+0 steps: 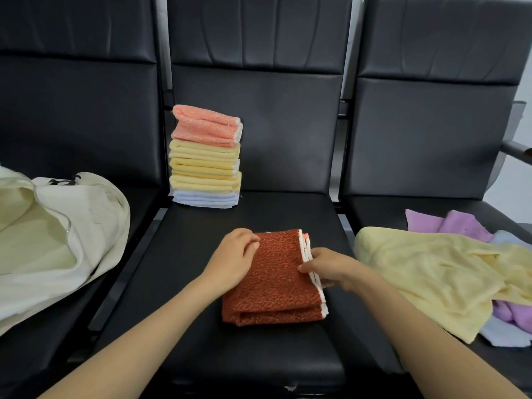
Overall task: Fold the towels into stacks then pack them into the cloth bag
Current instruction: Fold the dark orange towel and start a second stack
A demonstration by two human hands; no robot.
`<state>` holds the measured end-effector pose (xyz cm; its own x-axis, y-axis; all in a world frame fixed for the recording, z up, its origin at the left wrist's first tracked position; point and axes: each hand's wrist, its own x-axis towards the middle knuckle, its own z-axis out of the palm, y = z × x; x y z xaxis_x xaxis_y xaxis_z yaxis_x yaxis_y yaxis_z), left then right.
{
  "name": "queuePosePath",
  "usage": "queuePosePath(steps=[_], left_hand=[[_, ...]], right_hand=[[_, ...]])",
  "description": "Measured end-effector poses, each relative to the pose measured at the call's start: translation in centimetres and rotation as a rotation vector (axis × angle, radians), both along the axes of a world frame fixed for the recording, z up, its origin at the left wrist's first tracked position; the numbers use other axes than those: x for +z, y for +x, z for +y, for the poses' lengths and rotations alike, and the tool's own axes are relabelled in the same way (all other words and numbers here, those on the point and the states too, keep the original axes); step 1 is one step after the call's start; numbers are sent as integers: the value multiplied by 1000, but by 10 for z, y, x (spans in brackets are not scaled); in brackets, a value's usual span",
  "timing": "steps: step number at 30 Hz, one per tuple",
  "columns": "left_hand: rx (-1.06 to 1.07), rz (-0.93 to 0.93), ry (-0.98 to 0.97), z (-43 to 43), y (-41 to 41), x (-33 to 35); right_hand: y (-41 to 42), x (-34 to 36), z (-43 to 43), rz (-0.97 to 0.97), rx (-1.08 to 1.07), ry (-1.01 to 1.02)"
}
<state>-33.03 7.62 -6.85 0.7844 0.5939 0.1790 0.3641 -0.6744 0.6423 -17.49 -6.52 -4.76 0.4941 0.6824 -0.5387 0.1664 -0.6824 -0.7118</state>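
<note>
A folded rust-red towel [273,286] with a white hem lies on the middle black seat [184,254]. My left hand [233,257] rests on its left edge with fingers lightly curled over the fabric. My right hand [328,269] pinches the white hem layers on the towel's right side. Behind, against the backrest, stands a stack of folded towels [205,156]: pink on top, several yellow, pale blue at the bottom. The cream cloth bag [57,234] lies open on the left seat.
A loose pile of unfolded towels [440,272], yellow over purple and pale blue, covers the right seat. Gaps with metal frame bars separate the three black seats. A grey armrest [515,148] juts at the far right.
</note>
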Motion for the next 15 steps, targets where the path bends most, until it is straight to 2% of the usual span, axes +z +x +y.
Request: queuePosePath(steps=[2, 4, 6, 7, 9, 10, 12, 15], left_hand=[[-95, 145, -13, -4, 0, -12], [-164, 373, 27, -11, -3, -26], [-171, 464, 112, -17, -6, -35], [-159, 458, 147, -19, -7, -38], [-144, 445, 199, -21, -8, -39], [-143, 444, 214, -21, -8, -40], [-150, 442, 213, -21, -8, -41], [-147, 441, 143, -18, -11, -41]], right_hand=[[1, 0, -1, -97, 16, -37], [-1, 0, -1, -174, 41, -82], [-7, -4, -1, -326, 56, -115], [-10, -6, -1, -491, 70, -86], [-20, -13, 0, -838, 128, 119], [-25, -16, 2, -924, 163, 232], [-31, -27, 7, -916, 213, 248], [-37, -52, 5, -790, 277, -6]])
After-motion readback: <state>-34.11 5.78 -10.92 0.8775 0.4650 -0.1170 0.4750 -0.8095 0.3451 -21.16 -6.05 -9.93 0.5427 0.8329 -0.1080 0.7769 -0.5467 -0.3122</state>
